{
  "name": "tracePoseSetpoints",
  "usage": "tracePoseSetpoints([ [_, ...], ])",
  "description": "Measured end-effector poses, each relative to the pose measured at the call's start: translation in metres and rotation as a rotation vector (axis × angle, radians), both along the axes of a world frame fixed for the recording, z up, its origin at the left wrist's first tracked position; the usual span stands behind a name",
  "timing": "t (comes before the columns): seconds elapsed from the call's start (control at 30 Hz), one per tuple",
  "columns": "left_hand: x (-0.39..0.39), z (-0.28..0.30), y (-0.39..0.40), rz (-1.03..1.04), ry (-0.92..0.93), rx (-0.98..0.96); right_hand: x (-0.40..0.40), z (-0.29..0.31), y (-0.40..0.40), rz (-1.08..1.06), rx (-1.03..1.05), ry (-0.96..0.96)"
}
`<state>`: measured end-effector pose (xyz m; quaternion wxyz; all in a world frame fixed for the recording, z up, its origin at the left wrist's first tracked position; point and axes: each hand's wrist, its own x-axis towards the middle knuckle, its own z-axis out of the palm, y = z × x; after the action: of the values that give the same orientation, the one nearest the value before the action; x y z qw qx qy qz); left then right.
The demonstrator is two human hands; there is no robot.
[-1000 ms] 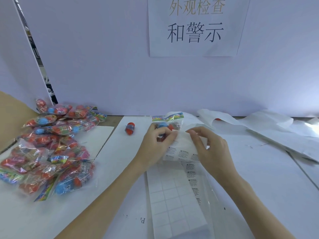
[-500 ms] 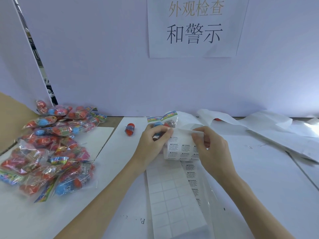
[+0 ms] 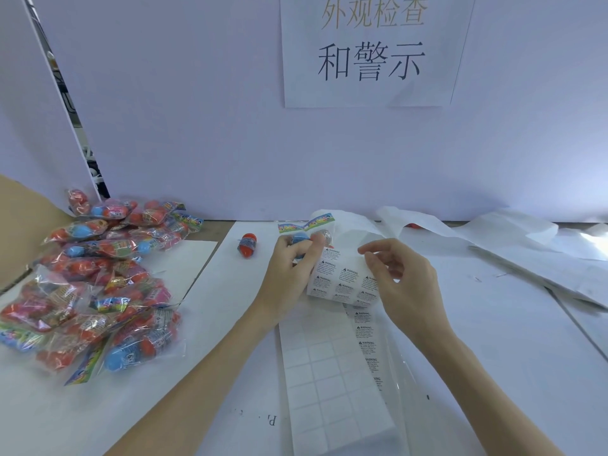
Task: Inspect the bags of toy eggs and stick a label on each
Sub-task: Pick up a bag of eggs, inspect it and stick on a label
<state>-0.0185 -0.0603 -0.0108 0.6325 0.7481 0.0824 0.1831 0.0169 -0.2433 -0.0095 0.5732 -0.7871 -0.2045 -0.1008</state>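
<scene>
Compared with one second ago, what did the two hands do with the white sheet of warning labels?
The right hand let go of the white sheet of warning labels and lifted slightly off it, fingers loosely curled. The left hand keeps gripping the sheet together with the clear bag of toy eggs. The pile of bagged eggs and the loose orange egg stayed put.

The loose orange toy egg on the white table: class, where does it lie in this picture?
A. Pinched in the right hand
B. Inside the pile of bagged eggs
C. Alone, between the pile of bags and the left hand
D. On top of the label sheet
C: the loose orange egg lies by itself on the white sheet, to the right of the pile of bags and just left of the left hand, touching neither.
</scene>
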Motion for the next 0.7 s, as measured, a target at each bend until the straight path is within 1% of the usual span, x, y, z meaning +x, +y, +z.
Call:
tracePoseSetpoints([
  [0.13,-0.001,0.000,-0.001,0.004,-0.025,0.057,0.000,-0.001,-0.001,0.000,-0.080,-0.044],
  [0.27,0.000,-0.003,-0.002,-0.007,-0.020,0.083,-0.005,-0.003,0.002,-0.025,-0.213,-0.241],
  [0.37,0.000,-0.005,-0.003,-0.004,-0.028,0.099,-0.009,-0.003,0.005,0.007,-0.228,-0.332],
  [0.53,0.000,-0.003,-0.004,-0.007,-0.018,0.083,-0.010,-0.005,0.007,0.020,-0.227,-0.340],
  [0.7,-0.003,0.003,-0.002,-0.091,0.036,0.001,-0.010,-0.005,0.007,0.021,-0.233,-0.379],
])
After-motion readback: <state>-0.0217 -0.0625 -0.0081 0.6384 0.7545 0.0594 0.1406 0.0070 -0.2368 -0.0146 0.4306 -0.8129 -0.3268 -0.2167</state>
